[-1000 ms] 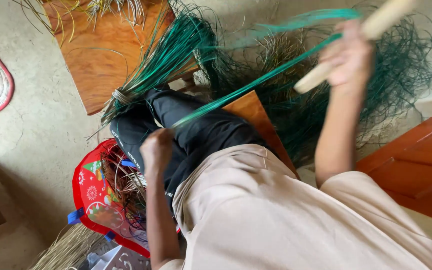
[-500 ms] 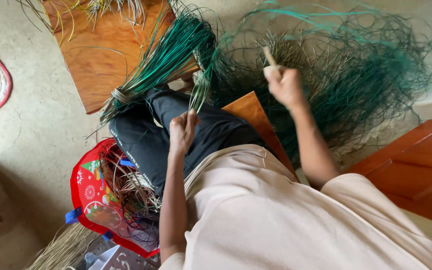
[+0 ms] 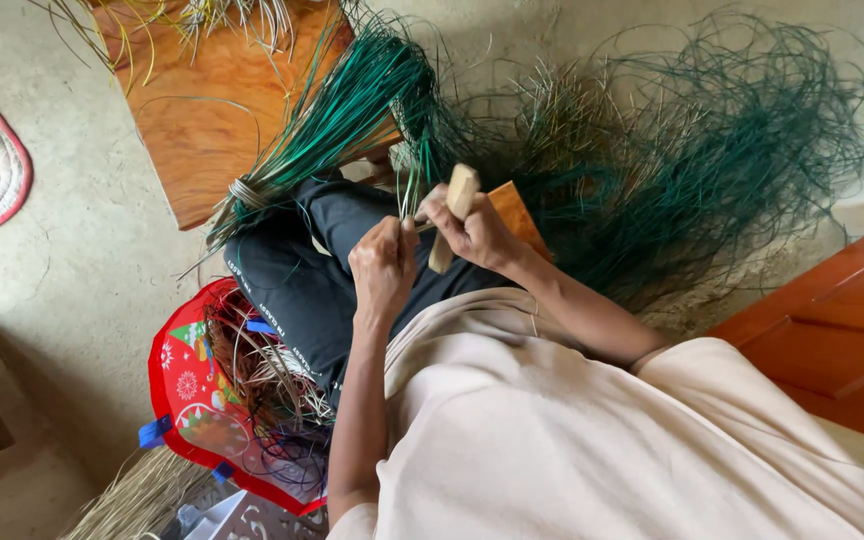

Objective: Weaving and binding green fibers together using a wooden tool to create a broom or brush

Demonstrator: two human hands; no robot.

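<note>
Green fibre strands (image 3: pixel 407 200) stay pinched taut in your left hand (image 3: pixel 384 268) so your right hand (image 3: pixel 472 232), gripping the wooden stick (image 3: pixel 452 215), can work them.

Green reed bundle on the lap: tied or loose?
Tied. A pale binding cinches the green reed bundle at its lower end; above it the strands fan out.

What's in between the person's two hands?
In the head view, thin pale and green straw strands rise from the narrow gap between the left hand and the right hand, which holds a pale wooden stick.
</note>
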